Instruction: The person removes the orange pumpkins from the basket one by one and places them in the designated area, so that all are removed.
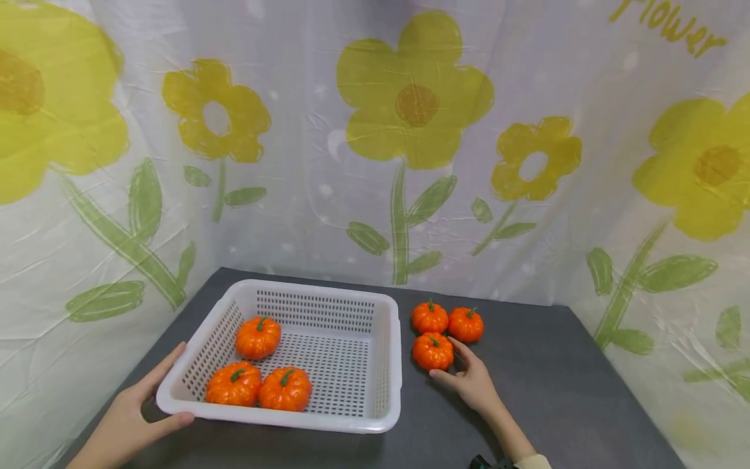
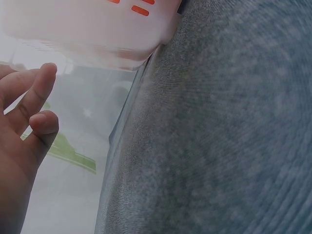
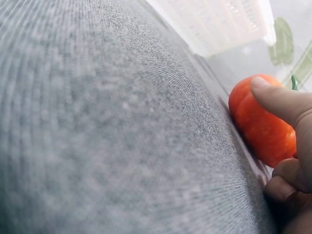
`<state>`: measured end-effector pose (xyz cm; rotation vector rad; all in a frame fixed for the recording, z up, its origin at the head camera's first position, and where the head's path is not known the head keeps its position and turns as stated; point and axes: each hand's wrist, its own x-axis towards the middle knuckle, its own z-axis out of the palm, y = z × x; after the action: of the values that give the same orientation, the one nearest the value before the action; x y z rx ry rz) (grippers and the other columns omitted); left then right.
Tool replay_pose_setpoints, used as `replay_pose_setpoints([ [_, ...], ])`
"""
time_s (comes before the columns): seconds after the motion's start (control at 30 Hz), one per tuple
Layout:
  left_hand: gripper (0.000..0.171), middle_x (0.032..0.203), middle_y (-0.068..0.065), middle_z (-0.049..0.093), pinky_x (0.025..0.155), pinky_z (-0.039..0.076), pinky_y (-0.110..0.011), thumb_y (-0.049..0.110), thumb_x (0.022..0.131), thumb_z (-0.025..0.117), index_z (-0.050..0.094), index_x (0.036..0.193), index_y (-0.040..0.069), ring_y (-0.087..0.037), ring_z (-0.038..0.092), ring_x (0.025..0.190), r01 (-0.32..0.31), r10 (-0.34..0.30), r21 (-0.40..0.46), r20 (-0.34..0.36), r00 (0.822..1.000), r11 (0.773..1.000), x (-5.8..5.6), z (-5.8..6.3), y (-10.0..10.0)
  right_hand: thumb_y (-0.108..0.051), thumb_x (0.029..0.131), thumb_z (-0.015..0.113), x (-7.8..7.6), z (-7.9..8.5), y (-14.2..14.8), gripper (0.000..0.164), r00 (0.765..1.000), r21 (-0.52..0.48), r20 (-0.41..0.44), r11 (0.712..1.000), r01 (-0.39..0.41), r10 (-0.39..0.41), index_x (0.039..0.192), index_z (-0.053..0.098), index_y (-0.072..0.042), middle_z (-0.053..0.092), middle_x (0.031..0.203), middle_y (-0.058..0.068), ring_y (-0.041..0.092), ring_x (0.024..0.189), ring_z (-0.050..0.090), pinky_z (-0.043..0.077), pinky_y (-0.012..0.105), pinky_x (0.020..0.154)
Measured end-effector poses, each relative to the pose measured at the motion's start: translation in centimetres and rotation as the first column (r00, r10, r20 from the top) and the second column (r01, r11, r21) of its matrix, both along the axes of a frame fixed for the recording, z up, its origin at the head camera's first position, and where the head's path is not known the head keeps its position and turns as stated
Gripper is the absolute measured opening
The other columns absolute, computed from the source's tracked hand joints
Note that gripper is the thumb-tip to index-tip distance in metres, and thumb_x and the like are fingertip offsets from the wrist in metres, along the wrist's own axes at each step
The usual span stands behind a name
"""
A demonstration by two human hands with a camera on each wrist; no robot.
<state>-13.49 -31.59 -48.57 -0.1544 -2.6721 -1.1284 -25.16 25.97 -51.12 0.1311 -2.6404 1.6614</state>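
Note:
A white plastic basket [image 1: 281,423] with slotted walls stands on the dark table, holding a left rear pumpkin [image 1: 258,337], a front left pumpkin [image 1: 234,384] and a front right pumpkin [image 1: 285,389], all small and orange. My left hand [image 1: 125,413] spreads thumb and fingers around its front left corner, at the rim. Right of the basket, my right hand [image 1: 476,385] holds the nearest loose pumpkin [image 1: 432,352] between thumb and fingers. In the right wrist view, the thumb [image 3: 278,100] lies against that pumpkin [image 3: 261,124], which rests on the table.
Two more pumpkins sit behind the held one: a rear pumpkin [image 1: 430,317] and a right-hand pumpkin [image 1: 466,325]. A dark grey cloth covers the table [image 1: 556,391]. Hanging sheets [image 1: 305,195] printed with yellow flowers enclose the back and both sides.

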Motion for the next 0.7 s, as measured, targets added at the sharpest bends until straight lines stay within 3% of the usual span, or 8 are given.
replay_pose_setpoints([
  [0.37,0.104,0.139,0.052,0.025,0.078,0.051,-0.021,0.022,0.085,0.089,0.029,0.17,0.02,0.025,0.041,0.115,0.008,-0.008,-0.005,-0.028,1.0,1.0,0.0,0.06,-0.04,-0.01,0.082,0.092,0.2,0.0,0.03,0.089,0.999,-0.071,-0.052,0.997,-0.013,0.01,0.158,0.046,-0.003,0.046,0.16,0.027,0.007,0.044,0.027,0.033,0.021,0.048],
  [0.7,0.105,0.139,0.051,0.025,0.079,0.052,-0.022,0.023,0.086,0.089,0.027,0.17,0.025,0.023,0.043,0.115,0.006,-0.006,-0.003,-0.017,1.0,1.0,-0.09,0.06,-0.1,-0.003,0.083,0.089,0.34,0.12,-0.02,0.085,0.993,-0.12,-0.118,0.993,-0.015,0.001,0.156,0.046,0.003,0.051,0.155,0.027,0.006,0.044,0.026,0.033,0.022,0.045],
])
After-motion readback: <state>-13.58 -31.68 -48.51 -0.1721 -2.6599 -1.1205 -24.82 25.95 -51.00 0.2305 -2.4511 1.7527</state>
